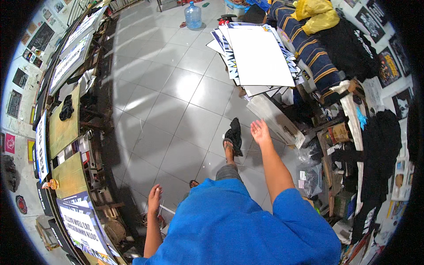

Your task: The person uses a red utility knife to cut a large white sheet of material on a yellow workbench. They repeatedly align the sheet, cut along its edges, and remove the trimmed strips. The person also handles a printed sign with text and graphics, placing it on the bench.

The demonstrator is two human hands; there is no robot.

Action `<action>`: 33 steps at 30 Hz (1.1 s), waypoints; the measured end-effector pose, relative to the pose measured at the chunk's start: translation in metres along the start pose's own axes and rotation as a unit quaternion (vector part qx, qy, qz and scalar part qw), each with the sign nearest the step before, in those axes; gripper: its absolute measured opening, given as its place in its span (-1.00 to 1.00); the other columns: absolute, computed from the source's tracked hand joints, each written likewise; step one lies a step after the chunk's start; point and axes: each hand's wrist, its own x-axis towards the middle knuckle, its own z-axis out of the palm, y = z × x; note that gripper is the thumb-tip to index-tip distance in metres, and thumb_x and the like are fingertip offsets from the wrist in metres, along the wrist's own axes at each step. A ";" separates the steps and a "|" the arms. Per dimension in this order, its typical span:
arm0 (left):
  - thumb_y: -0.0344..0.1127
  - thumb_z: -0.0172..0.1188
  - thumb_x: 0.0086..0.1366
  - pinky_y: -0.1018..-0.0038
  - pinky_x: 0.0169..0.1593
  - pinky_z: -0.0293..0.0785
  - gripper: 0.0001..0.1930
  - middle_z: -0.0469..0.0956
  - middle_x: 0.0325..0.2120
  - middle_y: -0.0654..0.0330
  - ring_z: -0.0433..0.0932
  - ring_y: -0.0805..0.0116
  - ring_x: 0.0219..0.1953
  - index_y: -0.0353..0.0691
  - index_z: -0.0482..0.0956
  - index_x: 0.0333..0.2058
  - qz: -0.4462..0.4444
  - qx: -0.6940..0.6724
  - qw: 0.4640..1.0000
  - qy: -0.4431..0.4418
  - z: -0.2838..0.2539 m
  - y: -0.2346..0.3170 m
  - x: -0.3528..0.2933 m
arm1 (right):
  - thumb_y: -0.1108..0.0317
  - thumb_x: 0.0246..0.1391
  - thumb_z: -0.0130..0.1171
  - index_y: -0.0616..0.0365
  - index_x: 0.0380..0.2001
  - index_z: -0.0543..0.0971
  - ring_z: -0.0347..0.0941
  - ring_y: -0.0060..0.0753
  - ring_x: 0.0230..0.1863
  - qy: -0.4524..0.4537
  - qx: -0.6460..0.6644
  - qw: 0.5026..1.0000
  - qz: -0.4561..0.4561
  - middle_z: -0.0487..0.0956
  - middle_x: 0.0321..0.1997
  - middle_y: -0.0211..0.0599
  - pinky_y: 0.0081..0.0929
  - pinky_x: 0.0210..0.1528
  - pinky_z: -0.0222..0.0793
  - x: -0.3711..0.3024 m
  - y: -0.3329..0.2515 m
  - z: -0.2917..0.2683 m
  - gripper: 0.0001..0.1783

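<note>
My right hand is held out above the floor with its fingers stretched and nothing in it. It is nearest to a long pale cardboard box and a stack of printed boards. A blank white board lies on top of that stack. My left hand hangs low at my left side, holding nothing, its fingers loosely extended. Beneath my right foot, in a sandal, a crumpled black cloth lies on the tiles.
Along the left runs a long bench with plywood panels, printed signs and a black cloth. A blue water jug stands far ahead on the grey tiled floor. Clothes and a striped fabric crowd the right side.
</note>
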 end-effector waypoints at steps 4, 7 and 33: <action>-0.03 -0.02 0.45 0.48 -0.20 0.36 -0.59 0.51 -0.30 0.21 0.42 0.46 -0.27 -0.31 0.53 -0.08 -0.005 0.157 0.985 0.070 -0.002 -0.072 -0.025 | -0.12 0.11 0.25 0.13 0.26 0.25 0.44 -0.24 -0.01 0.015 -0.013 1.000 0.000 0.35 0.21 -0.16 -0.32 0.02 0.43 0.107 -0.040 0.054 -0.19; 0.00 -0.06 0.46 0.42 -0.31 0.40 -0.58 0.50 -0.38 0.18 0.42 0.41 -0.36 -0.29 0.55 -0.12 -0.278 0.300 0.910 0.065 -0.014 -0.153 -0.084 | -0.14 0.08 0.28 0.14 0.30 0.19 0.37 -0.17 0.12 0.060 -0.008 0.998 0.023 0.27 0.31 -0.13 -0.29 0.11 0.39 0.173 -0.053 0.057 -0.11; -0.01 0.08 0.39 0.33 0.13 0.39 -0.47 0.56 -0.01 0.00 0.50 0.18 0.07 -0.32 0.44 0.13 -0.140 0.024 0.978 0.152 0.208 -0.045 -0.124 | 0.27 0.24 0.14 0.29 0.03 0.45 0.48 -0.26 -0.05 -0.153 -0.120 0.977 -0.084 0.56 -0.03 -0.14 -0.38 0.08 0.41 0.132 -0.136 0.169 -0.61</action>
